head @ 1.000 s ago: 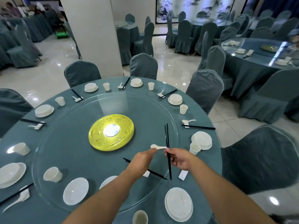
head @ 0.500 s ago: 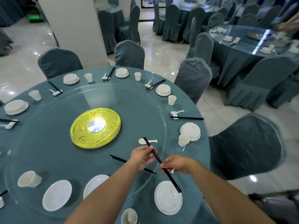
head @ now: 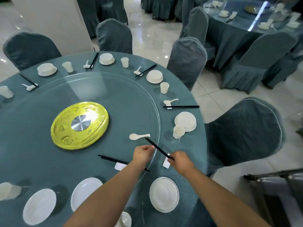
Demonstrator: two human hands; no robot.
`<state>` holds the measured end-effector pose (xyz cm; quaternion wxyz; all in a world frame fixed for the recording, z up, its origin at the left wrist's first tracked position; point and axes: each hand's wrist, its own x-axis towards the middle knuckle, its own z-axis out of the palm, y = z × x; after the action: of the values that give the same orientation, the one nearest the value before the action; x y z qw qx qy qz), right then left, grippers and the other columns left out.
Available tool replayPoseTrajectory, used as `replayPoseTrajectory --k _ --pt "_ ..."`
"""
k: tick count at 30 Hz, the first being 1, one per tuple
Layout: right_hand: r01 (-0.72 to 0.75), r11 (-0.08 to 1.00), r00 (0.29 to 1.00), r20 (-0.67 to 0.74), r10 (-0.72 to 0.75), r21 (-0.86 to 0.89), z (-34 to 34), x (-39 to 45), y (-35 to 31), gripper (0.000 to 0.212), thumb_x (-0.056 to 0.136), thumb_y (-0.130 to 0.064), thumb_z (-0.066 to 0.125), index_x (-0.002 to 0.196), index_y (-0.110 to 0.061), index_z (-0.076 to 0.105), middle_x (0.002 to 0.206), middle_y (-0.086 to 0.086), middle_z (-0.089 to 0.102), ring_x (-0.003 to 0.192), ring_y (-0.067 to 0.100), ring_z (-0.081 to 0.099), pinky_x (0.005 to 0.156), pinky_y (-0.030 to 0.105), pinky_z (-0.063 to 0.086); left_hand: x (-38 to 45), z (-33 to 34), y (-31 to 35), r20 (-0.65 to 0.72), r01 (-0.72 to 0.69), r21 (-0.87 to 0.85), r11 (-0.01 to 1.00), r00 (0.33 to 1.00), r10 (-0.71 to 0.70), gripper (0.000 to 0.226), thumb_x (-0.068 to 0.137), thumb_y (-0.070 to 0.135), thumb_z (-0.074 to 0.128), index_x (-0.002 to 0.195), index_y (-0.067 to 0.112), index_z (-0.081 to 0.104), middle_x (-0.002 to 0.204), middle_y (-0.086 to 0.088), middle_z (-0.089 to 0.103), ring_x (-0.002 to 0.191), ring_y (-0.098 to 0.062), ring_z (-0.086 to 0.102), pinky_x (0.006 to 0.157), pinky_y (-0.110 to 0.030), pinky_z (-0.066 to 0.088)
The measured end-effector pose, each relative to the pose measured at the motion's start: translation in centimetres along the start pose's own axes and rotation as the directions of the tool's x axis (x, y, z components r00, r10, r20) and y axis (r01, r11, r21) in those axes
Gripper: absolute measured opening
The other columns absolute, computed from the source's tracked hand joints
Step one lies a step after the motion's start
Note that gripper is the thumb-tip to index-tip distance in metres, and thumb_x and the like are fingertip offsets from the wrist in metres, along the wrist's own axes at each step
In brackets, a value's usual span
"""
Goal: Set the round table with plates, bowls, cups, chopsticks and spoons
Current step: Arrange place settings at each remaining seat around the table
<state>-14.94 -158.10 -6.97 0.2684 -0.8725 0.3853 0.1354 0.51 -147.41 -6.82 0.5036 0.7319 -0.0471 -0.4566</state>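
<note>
A: Head view. Which feature serves as the landmark?

B: The round yellow-gold disc with a silver hub [head: 79,125], centred on the clear glass turntable [head: 114,89] of the round table with the teal cloth [head: 185,89].

A: State of the hands?

B: The right hand [head: 181,160], right of the disc and nearer the viewer, grips the near end of a pair of black chopsticks [head: 156,148] in curled fingers. The pair slants up-left toward the disc, crossing the turntable's rim. The left hand [head: 143,153] lies just beside the pair, fingers curled, fingertips at the sticks; whether it pinches them cannot be told.

A: And beneath the hands?

B: A small white rectangular chopstick rest [head: 166,163] lies under the right hand. A white ceramic spoon [head: 138,136] lies on the glass between disc and chopstick tip.

A: Other items near the disc?

B: A second black chopstick pair [head: 113,160] on another white rest [head: 120,166] lies below-right of the disc, partly under the left forearm. A stacked white plate and bowl [head: 164,194] sit nearest the viewer, outside the rim. Right of the disc stand a white cup [head: 178,132] touching a white bowl on a plate [head: 185,121].
</note>
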Motion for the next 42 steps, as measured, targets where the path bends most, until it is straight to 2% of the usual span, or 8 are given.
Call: replayPoseTrajectory --k 1,3,6,10,17,24,31,42 --pt "-0.027 1.000 1.000 0.001 0.027 -0.008 0.0 -0.1 0.7 0.027 0.096 -0.027 0.056 0.095 -0.003 0.068 0.099 0.017 0.065 0.085 0.028 0.060 0.073 0.031 0.043 0.5 -1.0 -0.2 -0.016 -0.084 0.354 0.931 0.995 0.096 0.017 0.096 0.021 0.058 0.098 0.008 0.069 0.086 -0.005 0.066 0.082 -0.020 0.057 0.083 -0.031 0.051" --pt "-0.085 0.996 0.996 0.008 0.085 -0.011 0.3 0.0 2.6 0.028 0.097 -0.026 0.054 0.099 -0.002 0.068 0.106 0.016 0.062 0.096 0.030 0.062 0.081 0.032 0.046 1.9 -2.8 -0.4 0.085 -0.204 0.801 0.562 0.969 0.231 0.023 0.099 0.022 0.046 0.108 0.013 0.065 0.107 -0.011 0.067 0.094 -0.027 0.056 0.088 -0.034 0.047" --pt "-0.143 0.988 0.989 0.042 0.145 -0.053 1.4 0.0 5.3 0.030 0.098 -0.027 0.053 0.109 -0.003 0.067 0.115 0.013 0.059 0.105 0.029 0.061 0.090 0.032 0.048 4.8 -4.5 -1.8 0.187 -0.199 0.958 0.205 0.979 0.076 0.046 0.103 0.022 0.035 0.149 0.020 0.035 0.159 -0.014 0.020 0.145 -0.033 0.022 0.115 -0.041 0.028" --pt "-0.162 0.980 0.978 0.116 0.175 -0.113 3.7 -0.3 7.1 0.032 0.099 -0.029 0.051 0.119 -0.007 0.063 0.124 0.010 0.054 0.113 0.029 0.058 0.098 0.034 0.046 6.0 -5.0 -3.7 0.109 -0.107 0.994 0.026 0.989 -0.100 0.066 0.097 0.015 0.036 0.156 0.026 0.009 0.163 -0.007 -0.010 0.151 -0.028 -0.003 0.120 -0.052 0.011" --pt "-0.148 0.967 0.976 0.126 0.177 -0.208 6.6 -0.2 7.1 0.031 0.101 -0.028 0.047 0.116 -0.007 0.064 0.124 0.008 0.053 0.111 0.028 0.059 0.095 0.037 0.048 6.3 -4.4 -4.0 0.082 -0.092 0.993 -0.069 0.988 -0.133 0.070 0.094 0.015 0.034 0.156 0.027 0.005 0.163 -0.008 -0.012 0.151 -0.029 -0.003 0.118 -0.059 0.001" --pt "-0.119 0.974 0.985 0.099 0.140 -0.192 7.5 0.6 7.2 0.024 0.100 -0.023 0.049 0.116 -0.010 0.062 0.123 0.006 0.052 0.108 0.024 0.058 0.091 0.034 0.046 6.8 -4.6 -4.4 0.090 -0.097 0.994 -0.054 0.989 -0.115 0.071 0.093 0.013 0.032 0.156 0.027 0.003 0.163 -0.008 -0.014 0.151 -0.030 -0.005 0.120 -0.056 0.001" --pt "-0.073 0.986 0.997 -0.003 0.073 -0.151 6.7 1.4 6.1 0.030 0.102 -0.036 0.044 0.116 -0.014 0.058 0.120 0.003 0.049 0.104 0.025 0.059 0.087 0.035 0.047 6.6 -4.7 -4.7 0.117 -0.120 0.992 -0.024 0.987 -0.115 0.073 0.093 0.011 0.035 0.156 0.028 0.002 0.163 -0.007 -0.015 0.151 -0.028 -0.006 0.120 -0.054 0.001" --pt "0.167 0.969 0.977 -0.101 -0.187 -0.181 4.1 9.8 -5.8 0.026 0.100 -0.029 0.048 0.113 -0.010 0.060 0.116 0.007 0.054 0.112 0.028 0.053 0.093 0.035 0.044 4.3 -6.7 -5.5 0.178 -0.179 0.984 -0.001 0.979 -0.101 0.073 0.095 0.011 0.036 0.157 0.028 0.002 0.162 -0.004 -0.018 0.151 -0.025 -0.009 0.122 -0.049 0.000"
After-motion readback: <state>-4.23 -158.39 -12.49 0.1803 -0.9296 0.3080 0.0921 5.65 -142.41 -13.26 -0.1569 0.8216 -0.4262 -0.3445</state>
